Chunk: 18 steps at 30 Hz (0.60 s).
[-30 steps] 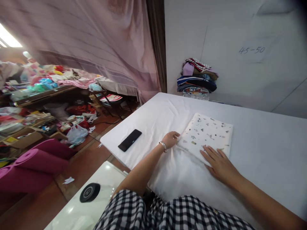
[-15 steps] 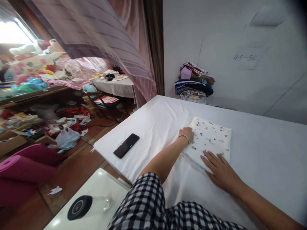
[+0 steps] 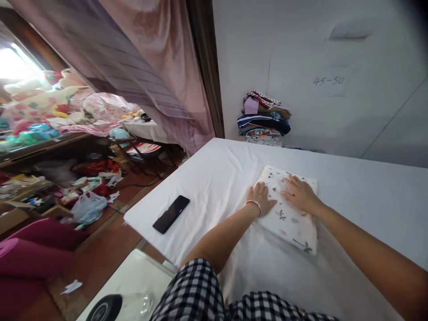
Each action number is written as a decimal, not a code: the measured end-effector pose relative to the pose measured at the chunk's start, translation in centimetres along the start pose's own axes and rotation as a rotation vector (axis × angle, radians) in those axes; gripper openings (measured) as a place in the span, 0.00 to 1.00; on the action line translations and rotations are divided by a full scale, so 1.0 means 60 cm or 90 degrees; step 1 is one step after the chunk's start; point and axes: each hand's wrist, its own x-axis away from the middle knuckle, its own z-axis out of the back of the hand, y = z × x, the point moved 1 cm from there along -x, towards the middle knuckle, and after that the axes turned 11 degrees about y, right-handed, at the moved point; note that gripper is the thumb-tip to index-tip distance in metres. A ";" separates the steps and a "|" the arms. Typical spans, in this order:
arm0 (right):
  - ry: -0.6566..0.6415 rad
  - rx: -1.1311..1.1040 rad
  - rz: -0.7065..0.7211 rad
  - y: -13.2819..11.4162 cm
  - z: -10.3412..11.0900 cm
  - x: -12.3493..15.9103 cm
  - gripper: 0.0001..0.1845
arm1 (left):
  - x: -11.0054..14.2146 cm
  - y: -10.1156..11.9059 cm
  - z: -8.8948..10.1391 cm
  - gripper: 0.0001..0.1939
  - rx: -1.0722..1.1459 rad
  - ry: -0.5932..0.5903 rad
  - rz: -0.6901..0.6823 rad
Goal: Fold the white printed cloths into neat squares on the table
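A folded white cloth with small dark prints [image 3: 294, 223] lies on the white-covered table [image 3: 361, 196]. My left hand [image 3: 260, 197], a bracelet on its wrist, rests flat on the cloth's left edge with fingers spread. My right hand [image 3: 300, 192] lies flat on the cloth's upper part, fingers stretched out. Both hands press the cloth down, side by side. Neither hand holds anything.
A black phone [image 3: 171, 213] lies near the table's left edge. A stack of folded clothes [image 3: 264, 119] sits against the wall at the back. A low white surface with a black round disc [image 3: 103, 307] stands at the bottom left. Cluttered floor, pink rolls [image 3: 33, 249] and shelves are at left.
The cloth now lies folded smaller, showing a different printed side. My right hand moved from its lower edge up onto its top; my left hand shifted onto its left edge.
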 end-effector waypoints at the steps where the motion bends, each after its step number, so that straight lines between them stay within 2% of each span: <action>1: -0.011 0.033 -0.035 0.012 -0.013 -0.012 0.34 | 0.002 -0.002 -0.001 0.36 0.002 -0.002 0.001; 3: -0.029 0.066 -0.072 0.031 -0.034 -0.024 0.34 | 0.005 -0.005 -0.002 0.36 0.004 0.006 -0.001; 6: -0.025 0.072 -0.069 0.043 -0.050 -0.021 0.34 | 0.007 -0.005 -0.003 0.35 0.004 0.004 -0.002; 12: -0.034 0.006 -0.083 0.062 -0.039 -0.018 0.33 | 0.005 -0.007 0.008 0.32 0.027 0.010 -0.002; 15: 0.022 -0.006 -0.135 0.104 -0.032 -0.024 0.30 | 0.022 0.002 0.020 0.27 0.074 0.097 -0.032; 18: 0.046 -0.014 -0.181 0.152 -0.028 -0.031 0.28 | 0.067 0.029 0.026 0.23 0.137 0.179 -0.174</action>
